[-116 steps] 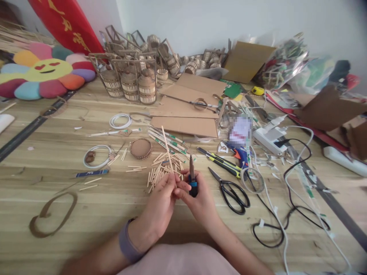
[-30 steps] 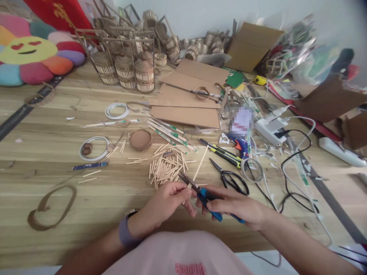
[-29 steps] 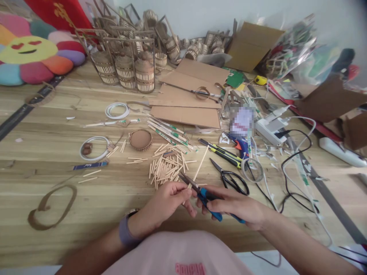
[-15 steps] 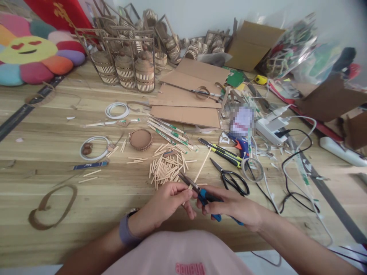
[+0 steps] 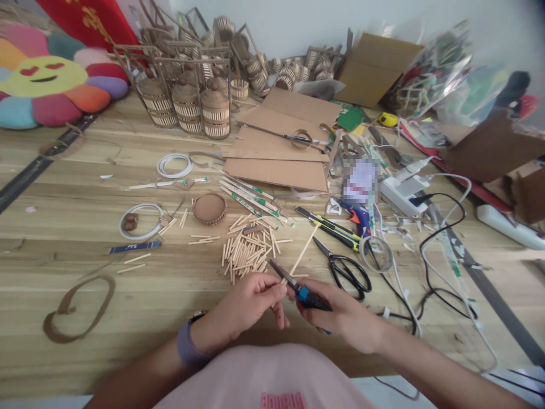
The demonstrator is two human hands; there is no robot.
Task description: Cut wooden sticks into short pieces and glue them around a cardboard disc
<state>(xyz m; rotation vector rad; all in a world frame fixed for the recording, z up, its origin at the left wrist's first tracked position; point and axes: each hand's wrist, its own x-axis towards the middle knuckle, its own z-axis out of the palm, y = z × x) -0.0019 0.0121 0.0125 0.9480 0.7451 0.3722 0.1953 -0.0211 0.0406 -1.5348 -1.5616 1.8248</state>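
Brown lidded baskets stand inside carrying frames toward the back of the table; a shallow round basket sits near the cut sticks. The left hand pinches a pale stick at the blades of the shears, gripped in the right hand, their handles now squeezed together instead of spread. Red lettering marks the pink shirt.

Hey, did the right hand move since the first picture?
Yes, to the right. The right hand was left of the black scissors; now it's on the near side of their handles.
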